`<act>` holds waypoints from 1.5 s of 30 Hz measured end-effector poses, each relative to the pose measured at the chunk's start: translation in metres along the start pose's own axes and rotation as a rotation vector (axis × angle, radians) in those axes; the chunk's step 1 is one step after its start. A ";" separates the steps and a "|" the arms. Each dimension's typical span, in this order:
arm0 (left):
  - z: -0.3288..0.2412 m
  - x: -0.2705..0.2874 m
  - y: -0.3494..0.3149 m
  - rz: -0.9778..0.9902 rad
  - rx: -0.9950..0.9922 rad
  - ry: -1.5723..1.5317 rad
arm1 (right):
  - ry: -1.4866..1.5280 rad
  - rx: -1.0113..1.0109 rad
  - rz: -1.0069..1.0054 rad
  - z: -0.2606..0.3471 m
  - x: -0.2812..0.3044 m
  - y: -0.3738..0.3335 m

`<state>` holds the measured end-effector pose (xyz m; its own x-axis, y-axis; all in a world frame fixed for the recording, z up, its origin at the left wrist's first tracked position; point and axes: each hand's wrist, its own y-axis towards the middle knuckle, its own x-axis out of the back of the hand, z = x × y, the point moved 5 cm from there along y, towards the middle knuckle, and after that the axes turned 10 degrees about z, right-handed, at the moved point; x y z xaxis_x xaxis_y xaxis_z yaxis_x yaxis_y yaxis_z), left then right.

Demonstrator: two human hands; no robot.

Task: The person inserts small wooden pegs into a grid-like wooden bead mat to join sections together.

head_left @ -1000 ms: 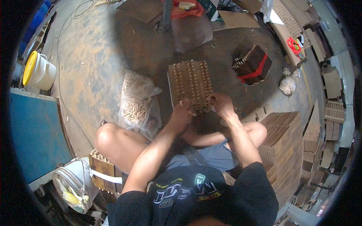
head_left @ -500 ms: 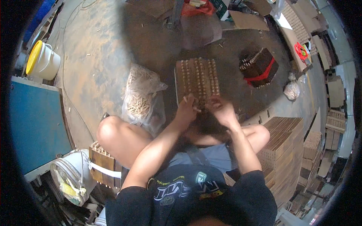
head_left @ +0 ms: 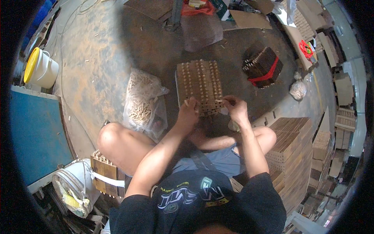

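On the floor before my crossed legs stands a brown wooden block (head_left: 197,84) with rows of pale dowels upright in its top. Its near edge shows bare drilled holes. My left hand (head_left: 189,115) is closed at the near left corner of the block, with a pale dowel end showing at its fingers. How many dowels that hand holds is hidden. At the near right edge, my right hand (head_left: 237,110) pinches a wooden dowel (head_left: 219,100) that points left over the block. A clear plastic bag (head_left: 141,111) full of loose dowels lies left of the block.
A strapped dowelled block (head_left: 265,68) stands far right, another (head_left: 107,175) by my left knee. Stacked drilled boards (head_left: 290,148) rise at my right. A yellow-lidded bucket (head_left: 43,70), a blue panel (head_left: 39,128) and a white bucket (head_left: 76,187) stand left. Cardboard (head_left: 249,19) lies beyond.
My right hand has drawn off the block to the right, and the dowel in its fingers now shows. My left hand has shifted slightly left. The whole view has shifted a little.
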<state>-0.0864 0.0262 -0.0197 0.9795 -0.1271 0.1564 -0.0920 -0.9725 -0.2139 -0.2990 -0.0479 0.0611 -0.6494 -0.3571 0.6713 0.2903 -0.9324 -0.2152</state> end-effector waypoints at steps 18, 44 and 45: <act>0.017 -0.016 0.004 0.020 -0.110 0.151 | -0.513 0.247 0.205 0.013 -0.012 0.027; -0.011 -0.018 -0.004 0.123 0.252 -0.711 | 0.065 0.006 0.005 -0.002 0.005 -0.006; -0.018 -0.017 -0.007 0.123 0.254 -0.709 | 0.067 0.005 0.005 0.000 0.005 -0.005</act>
<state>-0.1055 0.0316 -0.0035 0.8533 0.0080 -0.5214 -0.2477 -0.8736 -0.4188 -0.3037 -0.0450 0.0657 -0.6934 -0.3653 0.6211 0.2972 -0.9302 -0.2153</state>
